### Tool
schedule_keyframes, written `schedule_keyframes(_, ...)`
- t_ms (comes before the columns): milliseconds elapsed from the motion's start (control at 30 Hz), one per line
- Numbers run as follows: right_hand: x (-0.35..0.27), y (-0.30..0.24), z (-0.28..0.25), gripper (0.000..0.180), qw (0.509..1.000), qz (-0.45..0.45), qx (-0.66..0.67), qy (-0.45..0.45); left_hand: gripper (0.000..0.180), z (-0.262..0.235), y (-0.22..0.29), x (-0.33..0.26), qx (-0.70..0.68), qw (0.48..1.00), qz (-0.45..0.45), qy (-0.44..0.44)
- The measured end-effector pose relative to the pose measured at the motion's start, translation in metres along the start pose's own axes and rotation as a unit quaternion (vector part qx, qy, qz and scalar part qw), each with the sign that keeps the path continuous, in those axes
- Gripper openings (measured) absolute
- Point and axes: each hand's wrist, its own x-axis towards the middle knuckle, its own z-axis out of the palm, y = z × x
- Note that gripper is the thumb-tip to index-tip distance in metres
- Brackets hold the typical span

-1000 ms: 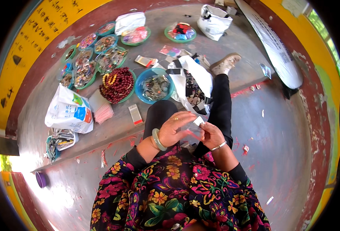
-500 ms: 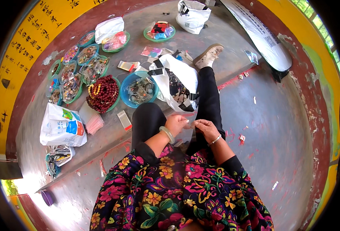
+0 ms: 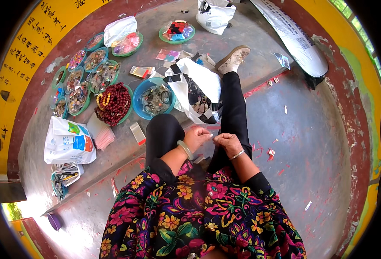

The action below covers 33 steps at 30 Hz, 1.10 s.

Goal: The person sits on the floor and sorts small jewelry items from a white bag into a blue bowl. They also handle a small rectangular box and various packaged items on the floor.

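My left hand (image 3: 196, 137), with a pale bangle at its wrist, is closed in a pinch above the gap between my knees. A tiny whitish bit shows at its fingertips, too small to name. Close by on its right, my right hand (image 3: 228, 143), wearing a thin bracelet, is pinched too; what its fingers hold cannot be made out. The two sets of fingertips nearly meet. Just beyond them stands an open white bag (image 3: 182, 86) with black handles, full of small dark and light pieces. A blue basin (image 3: 144, 115) of small clear packets sits left of that bag.
Dark red bead strings (image 3: 115, 103) fill a green bowl at left, beside several bowls of small packets. Nearer are a white printed bag (image 3: 69, 141), pink-and-white strips (image 3: 103, 139) and a small box (image 3: 137, 134). A raised floor edge (image 3: 108, 178) runs diagonally past my legs. Red scraps litter the floor.
A see-through film that hung below my fingers no longer shows clearly. Both hands have shifted only slightly and stay pinched close together. The view has moved a little.
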Motion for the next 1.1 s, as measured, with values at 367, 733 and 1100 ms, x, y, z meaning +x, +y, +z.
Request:
schedule_keyframes(367, 0.003, 0.007, 0.000, 0.010, 1.000, -0.027, 0.004, 0.016, 0.016, -0.003, -0.004, -0.003, 0.001, 0.999, -0.026, -0.037)
schedule_keyframes(733, 0.004, 0.013, 0.005, 0.016, 0.993, -0.068, -0.081, 0.044, 0.021, 0.002, -0.015, -0.001, -0.001, 1.000, -0.021, -0.004)
schedule_keyframes(1100, -0.003, 0.002, 0.032, 0.019, 0.781, -0.314, -0.497, 0.208, 0.040, 0.006, 0.004, -0.009, -0.202, 0.967, -0.156, 0.005)
